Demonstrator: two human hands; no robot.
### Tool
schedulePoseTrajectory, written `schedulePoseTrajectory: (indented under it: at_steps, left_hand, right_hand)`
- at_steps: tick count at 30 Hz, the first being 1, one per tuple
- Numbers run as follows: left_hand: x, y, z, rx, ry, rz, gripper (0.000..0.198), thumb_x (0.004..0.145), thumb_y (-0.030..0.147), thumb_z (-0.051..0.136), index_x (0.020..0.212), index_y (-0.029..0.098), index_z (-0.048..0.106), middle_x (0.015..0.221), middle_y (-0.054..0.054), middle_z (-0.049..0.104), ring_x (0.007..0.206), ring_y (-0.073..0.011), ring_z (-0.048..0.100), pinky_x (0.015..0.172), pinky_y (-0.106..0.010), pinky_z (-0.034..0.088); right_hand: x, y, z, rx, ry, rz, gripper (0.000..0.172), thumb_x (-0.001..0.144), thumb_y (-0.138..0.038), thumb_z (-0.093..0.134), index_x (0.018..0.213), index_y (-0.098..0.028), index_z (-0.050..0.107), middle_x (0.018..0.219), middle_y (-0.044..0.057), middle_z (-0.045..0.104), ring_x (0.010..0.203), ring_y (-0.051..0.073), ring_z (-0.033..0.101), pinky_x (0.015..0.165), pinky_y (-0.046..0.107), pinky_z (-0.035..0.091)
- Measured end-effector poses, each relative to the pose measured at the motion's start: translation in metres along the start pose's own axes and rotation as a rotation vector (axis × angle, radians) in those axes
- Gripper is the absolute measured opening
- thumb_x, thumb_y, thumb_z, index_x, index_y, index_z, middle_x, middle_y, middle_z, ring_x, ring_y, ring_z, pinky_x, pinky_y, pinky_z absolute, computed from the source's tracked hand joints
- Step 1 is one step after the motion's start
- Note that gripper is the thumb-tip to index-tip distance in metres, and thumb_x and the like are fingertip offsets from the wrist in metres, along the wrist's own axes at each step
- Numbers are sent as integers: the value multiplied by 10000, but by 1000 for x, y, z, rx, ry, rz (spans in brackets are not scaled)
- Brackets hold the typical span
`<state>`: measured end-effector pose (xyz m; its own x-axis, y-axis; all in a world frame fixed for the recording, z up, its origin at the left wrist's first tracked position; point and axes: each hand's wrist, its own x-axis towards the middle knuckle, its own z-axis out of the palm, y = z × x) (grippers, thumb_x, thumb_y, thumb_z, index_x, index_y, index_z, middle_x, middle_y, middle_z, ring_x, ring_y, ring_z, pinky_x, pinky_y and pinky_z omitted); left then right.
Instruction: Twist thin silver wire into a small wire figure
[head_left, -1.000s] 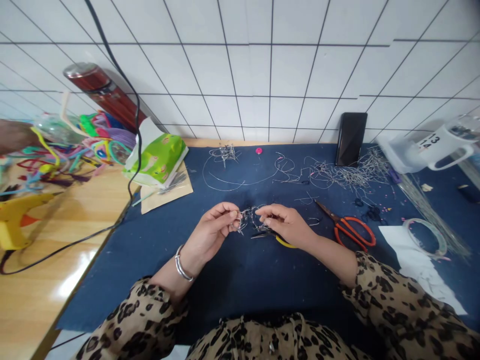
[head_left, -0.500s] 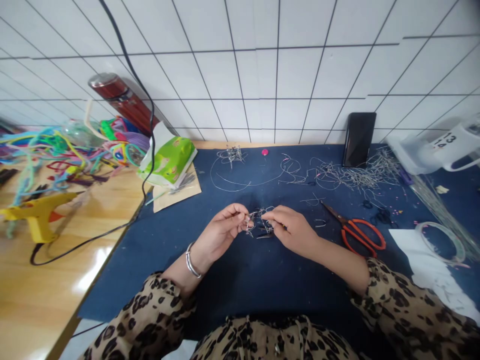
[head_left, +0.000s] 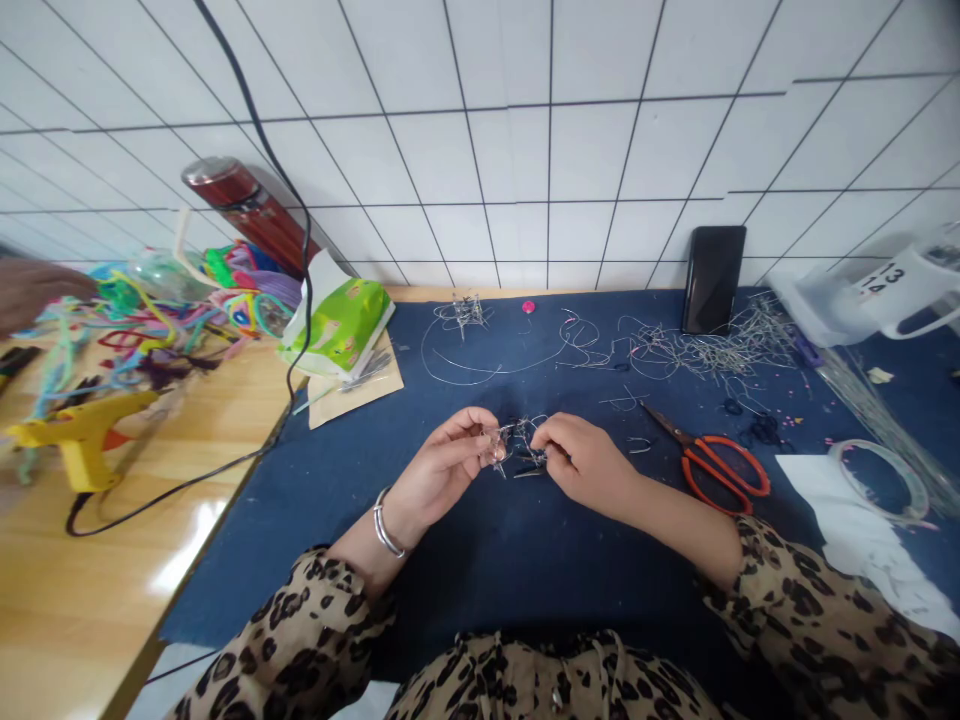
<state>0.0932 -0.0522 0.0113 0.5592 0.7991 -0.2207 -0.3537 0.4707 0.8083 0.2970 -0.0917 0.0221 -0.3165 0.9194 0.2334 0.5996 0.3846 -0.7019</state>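
Over the dark blue mat (head_left: 450, 560), my left hand (head_left: 450, 460) pinches a small shape of bent silver wire (head_left: 517, 432) between thumb and fingers. My right hand (head_left: 581, 455) is closed at the wire shape's right side, its fingertips pressed together on the wire. Dark slim tips, perhaps of a tool, lie just below the wire; their kind is too small to make out. Scissors with orange handles (head_left: 724, 470) rest to the right of my right hand. A similar wire shape (head_left: 469, 312) stands by the wall.
Loose wire (head_left: 697, 350) is heaped near a black phone (head_left: 712, 280). A white jug (head_left: 892, 285) and a tape roll (head_left: 881, 480) are at the right. Leftward are a tissue pack (head_left: 337, 325), a yellow glue gun (head_left: 82, 435) with its cord, and pipe cleaners.
My right hand has shifted slightly right, away from my left hand, which still holds the wire shape. Another person's hand has come into view at the far left, over the pipe cleaners.
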Motion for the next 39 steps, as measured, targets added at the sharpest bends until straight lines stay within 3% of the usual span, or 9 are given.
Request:
schedulePoseTrajectory:
  at_steps: [6, 13, 21, 26, 32, 39]
  left_hand:
    - [-1, 2, -1, 60, -41, 43, 294, 701, 0, 601, 949, 155, 567, 827, -16, 565, 742, -102, 552, 707, -221, 429]
    - [-1, 8, -3, 10, -27, 56, 347, 708, 5, 603, 1005, 176, 551, 880, -18, 559, 741, -94, 550, 714, -224, 436]
    - [-3, 6, -1, 65, -55, 42, 339, 708, 31, 650, 1004, 169, 559, 860, -25, 599, 763, -96, 562, 711, -212, 436]
    - [-4, 3, 5, 144, -14, 39, 304, 714, 59, 672, 978, 163, 562, 807, -21, 616, 752, -98, 574, 707, -210, 444]
    - [-6, 1, 18, 156, 56, 67, 297, 714, 77, 681, 970, 160, 556, 837, -19, 620, 761, -94, 578, 727, -219, 453]
    - [-3, 0, 32, 226, 64, 112, 300, 706, 103, 693, 966, 153, 555, 800, -12, 612, 755, -100, 571, 731, -232, 450]
  right_hand:
    - [-1, -2, -2, 11, -10, 5, 231, 742, 1, 418, 831, -164, 553, 819, 36, 581, 796, 143, 531, 747, 284, 428]
    - [-1, -2, -4, -40, -8, -32, 218, 805, -20, 421, 855, -161, 579, 878, 43, 595, 840, 137, 541, 775, 278, 438]
    - [-5, 1, -11, -359, -81, -200, 218, 864, -63, 411, 899, -160, 603, 900, 75, 578, 885, 172, 498, 731, 286, 440]
    - [0, -3, -21, -534, -45, -355, 218, 876, -81, 414, 839, -155, 616, 924, 101, 577, 862, 196, 479, 695, 317, 427]
    - [4, -2, -25, -457, -94, -599, 220, 901, -104, 405, 834, -165, 606, 871, 74, 600, 862, 175, 506, 724, 319, 434]
    - [3, 1, -30, -399, -98, -616, 199, 905, -110, 394, 927, -152, 588, 820, 73, 616, 822, 164, 528, 734, 325, 452]
